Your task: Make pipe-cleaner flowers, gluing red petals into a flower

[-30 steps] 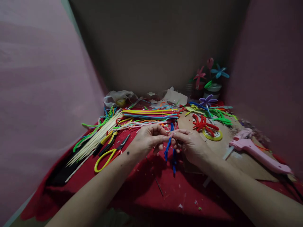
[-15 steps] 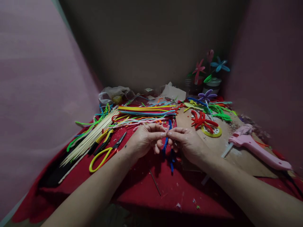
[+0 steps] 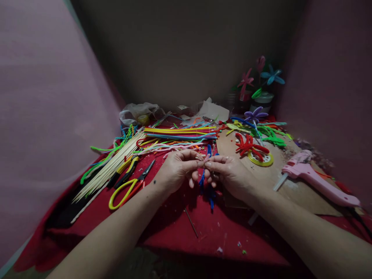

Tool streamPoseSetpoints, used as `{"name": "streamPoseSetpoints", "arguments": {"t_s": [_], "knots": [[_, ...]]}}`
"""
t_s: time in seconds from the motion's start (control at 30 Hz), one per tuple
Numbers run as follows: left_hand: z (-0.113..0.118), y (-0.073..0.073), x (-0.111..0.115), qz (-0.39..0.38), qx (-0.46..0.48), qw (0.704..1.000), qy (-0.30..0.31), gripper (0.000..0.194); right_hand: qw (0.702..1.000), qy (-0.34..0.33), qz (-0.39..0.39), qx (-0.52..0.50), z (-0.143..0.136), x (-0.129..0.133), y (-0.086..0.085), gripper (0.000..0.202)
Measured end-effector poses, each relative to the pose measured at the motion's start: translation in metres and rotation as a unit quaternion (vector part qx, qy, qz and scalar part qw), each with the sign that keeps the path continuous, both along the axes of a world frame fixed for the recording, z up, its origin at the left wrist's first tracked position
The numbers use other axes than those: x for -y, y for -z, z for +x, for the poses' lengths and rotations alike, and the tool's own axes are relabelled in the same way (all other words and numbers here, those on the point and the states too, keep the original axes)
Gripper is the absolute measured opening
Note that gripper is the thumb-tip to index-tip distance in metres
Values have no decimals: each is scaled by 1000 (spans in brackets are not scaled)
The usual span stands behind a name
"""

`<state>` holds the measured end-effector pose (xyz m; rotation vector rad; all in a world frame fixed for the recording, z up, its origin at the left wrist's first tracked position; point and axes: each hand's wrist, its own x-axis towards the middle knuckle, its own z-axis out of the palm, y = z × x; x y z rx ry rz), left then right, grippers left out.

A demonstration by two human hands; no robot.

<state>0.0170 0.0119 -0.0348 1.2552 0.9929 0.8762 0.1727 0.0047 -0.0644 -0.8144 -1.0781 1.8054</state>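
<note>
My left hand [image 3: 183, 168] and my right hand [image 3: 228, 170] meet at the middle of the table, thumbs and forefingers pinched together. Between the fingertips is a short pale pink pipe cleaner [image 3: 207, 157], its tip poking up; the rest is hidden by the fingers. Behind and below the hands lie blue pipe cleaners [image 3: 212, 203], partly covered by them. To the left of my left hand are scissors [image 3: 128, 190] with yellow and red handles, and pliers [image 3: 130, 170] with black and yellow grips.
Bamboo skewers [image 3: 107, 168] and bundled colored pipe cleaners [image 3: 180, 133] lie on the red cloth [image 3: 171, 232]. On the cardboard [image 3: 261, 190] are a red pipe-cleaner piece [image 3: 247, 144], a yellow-rimmed disc [image 3: 263, 159] and a pink glue gun [image 3: 322, 180]. Pipe-cleaner flowers [image 3: 272, 74] stand behind.
Both hands stay pinched together with only slight finger movement around the pink pipe cleaner. The whole view has shifted a little; the objects on the table keep their places.
</note>
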Motion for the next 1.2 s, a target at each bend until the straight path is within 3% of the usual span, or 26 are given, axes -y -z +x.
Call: {"name": "streamPoseSetpoints", "arguments": {"t_s": [0.1,0.17,0.27,0.33,0.43,0.53,0.73,1.03,1.2], "knots": [[1,-1,4,77,-93,992,-23,11,999,-4,-24,-25,0,-1,-1,10],[1,1,5,197,-175,963,-52,6,999,-7,-35,-38,0,-1,-1,11],[1,5,6,430,-287,854,-61,8,998,-10,-35,-53,0,-2,0,8],[0,9,5,531,-342,774,-38,11,998,-6,-32,-57,0,-3,1,6],[-3,14,4,600,-401,692,-15,15,998,-3,-31,-58,1,-3,2,3],[-5,15,5,622,-439,648,1,16,998,-11,-27,-61,1,-3,2,6],[-4,11,10,622,-493,608,26,22,997,-11,-28,-67,-1,-3,5,22],[-2,9,10,598,-485,638,16,20,997,-22,-27,-69,-1,-5,7,21],[-1,4,15,588,-518,621,29,23,997,-29,-29,-69,-2,-4,6,18]]}}
